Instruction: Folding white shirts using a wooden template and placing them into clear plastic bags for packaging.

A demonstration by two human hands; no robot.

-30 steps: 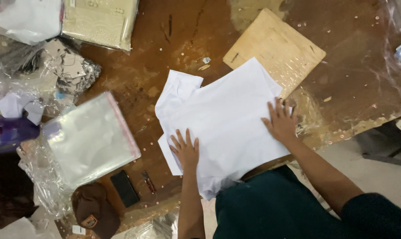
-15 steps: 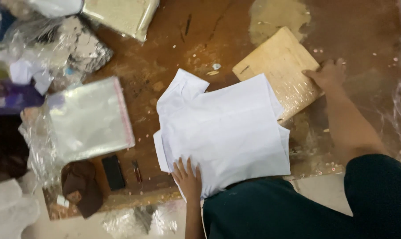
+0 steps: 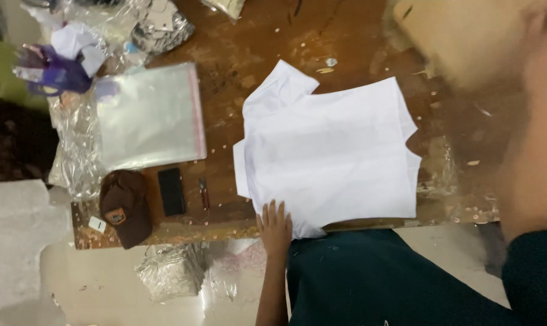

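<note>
Left hand point(image 3: 275, 228): nearest the camera, lying flat at the near edge of the worktop point(image 3: 237, 84), fingers spread and apart, fingertips touching the near left corner of the white shirt point(image 3: 331, 151); its grip is closed on nothing.
Right hand point(image 3: 542, 30): raised close to the camera at the right edge of the view and badly blurred, beside a pale board-like shape point(image 3: 460, 33); whether its grip is clamped on that shape or apart, I cannot tell.
White shirt: spread flat on the middle of the brown worktop, one short sleeve pointing to the far left, its near hem reaching the worktop's edge.
Brown cap point(image 3: 125, 206): on the near left corner of the worktop, well apart from the shirt.
Black phone point(image 3: 171, 191): just beside the cap, on its right.
Small folded knife point(image 3: 204, 193): between the phone and the shirt.
Clear plastic bag point(image 3: 149, 115): flat, with a red strip along one edge, beyond the cap and phone.
Crumpled plastic and purple wrapping point(image 3: 53, 69): at the far left.
</note>
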